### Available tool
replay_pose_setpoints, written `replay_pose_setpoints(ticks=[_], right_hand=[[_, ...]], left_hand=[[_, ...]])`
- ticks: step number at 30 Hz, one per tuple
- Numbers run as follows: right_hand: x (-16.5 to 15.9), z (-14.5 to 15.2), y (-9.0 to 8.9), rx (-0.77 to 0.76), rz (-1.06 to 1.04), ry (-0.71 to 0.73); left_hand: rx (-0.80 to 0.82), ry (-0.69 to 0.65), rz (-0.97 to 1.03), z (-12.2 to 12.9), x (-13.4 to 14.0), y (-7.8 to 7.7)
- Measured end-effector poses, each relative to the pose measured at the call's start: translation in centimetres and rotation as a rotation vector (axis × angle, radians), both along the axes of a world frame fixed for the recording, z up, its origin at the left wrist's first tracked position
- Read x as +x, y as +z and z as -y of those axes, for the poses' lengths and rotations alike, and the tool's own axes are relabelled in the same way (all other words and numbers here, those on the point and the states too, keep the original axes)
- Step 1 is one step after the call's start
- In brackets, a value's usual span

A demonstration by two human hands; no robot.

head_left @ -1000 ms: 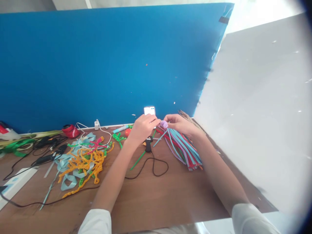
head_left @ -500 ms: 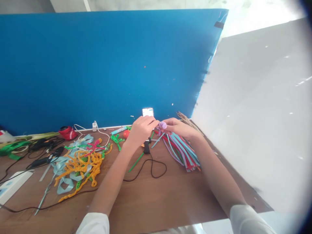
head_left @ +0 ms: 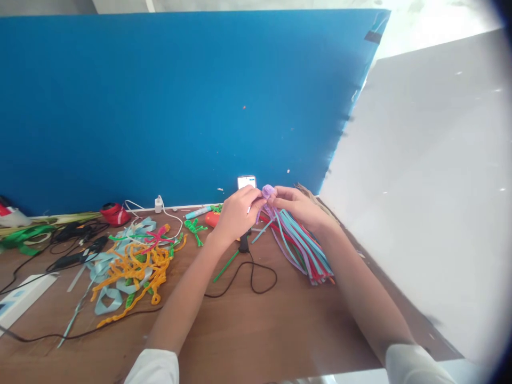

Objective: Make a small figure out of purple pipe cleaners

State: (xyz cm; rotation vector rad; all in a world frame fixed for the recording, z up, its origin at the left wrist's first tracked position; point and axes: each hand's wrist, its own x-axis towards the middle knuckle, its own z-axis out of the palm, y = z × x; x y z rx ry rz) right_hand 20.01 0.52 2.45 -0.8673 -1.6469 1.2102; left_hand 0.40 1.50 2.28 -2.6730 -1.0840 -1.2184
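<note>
Between my two hands is a small purple coil (head_left: 268, 190) of fuzzy pipe cleaner, held above the table. My left hand (head_left: 240, 209) pinches its left side with closed fingers. From the right, my right hand (head_left: 296, 205) grips it between thumb and fingers. A bundle of pipe cleaners (head_left: 306, 248) in blue, red and purple lies under my right hand. Behind my left hand a phone (head_left: 246, 181) leans upright with its screen lit. A black-handled tool (head_left: 244, 244) with a cord lies below the hands, partly hidden by my left hand.
On the left lies a tangle of orange pipe cleaners (head_left: 138, 266) over light blue ribbon (head_left: 108, 303). A green pipe-cleaner figure (head_left: 194, 229), a marker (head_left: 199, 212) and a red object (head_left: 212, 219) sit nearer the middle. A power strip (head_left: 24, 298) and black cables lie at far left.
The purple coil has risen slightly and turned in my fingers, and purple strands now show below it. Both hands stay on it. The whole view has shifted a little.
</note>
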Motion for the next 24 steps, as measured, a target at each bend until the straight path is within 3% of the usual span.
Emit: replay_pose_setpoints(ticks=[9,14,18,21,24], right_hand=[[0.1,0.4,0.5,-0.048,-0.036,0.009],[-0.3,1.3,1.0,0.081,-0.079,0.038],[-1.0,2.2,1.3,0.361,0.068,-0.069],[-1.3,2.6,1.2,0.766,0.369,-0.236],[-1.4,2.6,0.8,1.155,0.733,-0.406]], left_hand=[[-0.186,0.007,0.03,0.5,0.3,0.3],[-0.463,-0.272,0.323,2.0,0.2,1.4],[-0.661,-0.268,0.484,3.4,-0.3,2.4],[-0.872,-0.317,0.606,3.4,-0.4,2.5],[-0.985,-0.35,0.687,2.7,-0.2,2.1]])
